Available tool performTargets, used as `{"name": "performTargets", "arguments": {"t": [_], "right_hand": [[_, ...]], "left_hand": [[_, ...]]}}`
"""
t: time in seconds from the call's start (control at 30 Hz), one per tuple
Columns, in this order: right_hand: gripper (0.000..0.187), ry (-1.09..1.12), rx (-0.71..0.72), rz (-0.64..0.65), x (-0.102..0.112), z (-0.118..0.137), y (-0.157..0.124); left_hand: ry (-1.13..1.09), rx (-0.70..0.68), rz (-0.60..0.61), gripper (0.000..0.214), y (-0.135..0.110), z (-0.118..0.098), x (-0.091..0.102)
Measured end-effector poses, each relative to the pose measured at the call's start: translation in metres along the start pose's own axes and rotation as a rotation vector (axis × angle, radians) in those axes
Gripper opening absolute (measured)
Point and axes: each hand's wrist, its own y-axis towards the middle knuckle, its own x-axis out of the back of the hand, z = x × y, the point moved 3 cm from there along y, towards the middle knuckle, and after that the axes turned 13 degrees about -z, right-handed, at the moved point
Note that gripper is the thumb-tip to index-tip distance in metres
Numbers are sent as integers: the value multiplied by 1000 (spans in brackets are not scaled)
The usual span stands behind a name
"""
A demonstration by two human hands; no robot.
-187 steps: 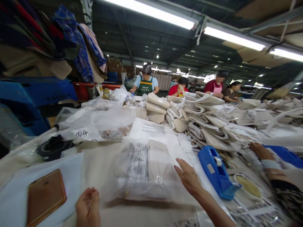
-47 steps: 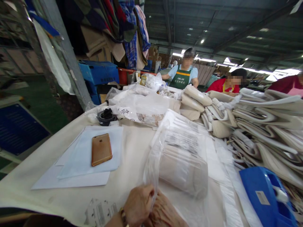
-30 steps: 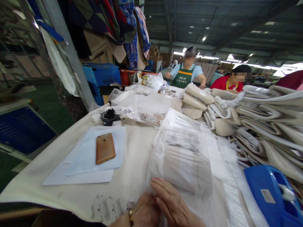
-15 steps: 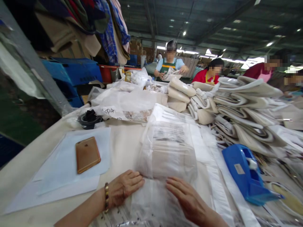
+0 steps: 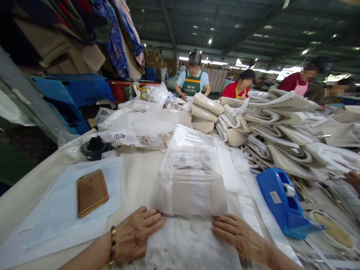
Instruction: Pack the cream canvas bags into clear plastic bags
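A beige folded item in a clear plastic bag (image 5: pixel 194 187) lies in front of me, with printed lines on the bag's upper part. My left hand (image 5: pixel 139 230) rests flat at its lower left corner, fingers stretched out; a bead bracelet is on that wrist. At the lower right corner, my right hand (image 5: pixel 236 232) lies flat too, its fingertips on the plastic. Between both hands, the loose end of the bag (image 5: pixel 188 243) spreads toward me. Neither hand is wrapped round anything.
Left lies a phone (image 5: pixel 92 193) on pale sheets (image 5: pixel 64 221), with a black roll (image 5: pixel 95 148) behind. A blue tape dispenser (image 5: pixel 284 202) stands right, before stacked beige pieces (image 5: pixel 281 131). Co-workers (image 5: pixel 192 78) are across the table. Another person's hand (image 5: pixel 353 180) shows at the right edge.
My right hand has moved outward to the right, so my hands are wider apart along the bag's near edge. The view has shifted slightly. A co-worker opposite has lowered their hands.
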Motion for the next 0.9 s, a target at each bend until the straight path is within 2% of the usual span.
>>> {"name": "performTargets", "arguments": {"t": [0.07,0.1,0.2,0.3,0.4,0.47,0.53,0.7,0.8,0.9], "right_hand": [[33,115,-181,-157,1,-1,2],[39,177,-296,-235,1,-3,2],[55,301,-656,-383,-8,-10,0],[53,310,-980,-525,-22,-18,1],[52,278,-1191,-687,-32,-23,3],[52,239,-1262,-732,-34,-24,6],[53,214,-1286,-722,-32,-25,10],[51,74,-1219,-636,-21,-27,22],[58,-103,-1177,-681,-21,-28,23],[61,-197,-1195,-713,-29,-28,20]], "left_hand": [[-7,24,-95,46,1,-1,-2],[-59,64,-123,45,2,-1,-3],[-264,357,-155,25,8,9,-4],[-254,676,-224,40,16,21,-7],[-154,862,-292,40,24,29,-17],[-99,950,-321,38,27,32,-25],[-48,1008,-334,35,28,33,-30],[34,1068,-308,24,30,31,-29],[52,1108,-287,21,33,31,-26],[71,1176,-274,21,37,33,-25]]}}
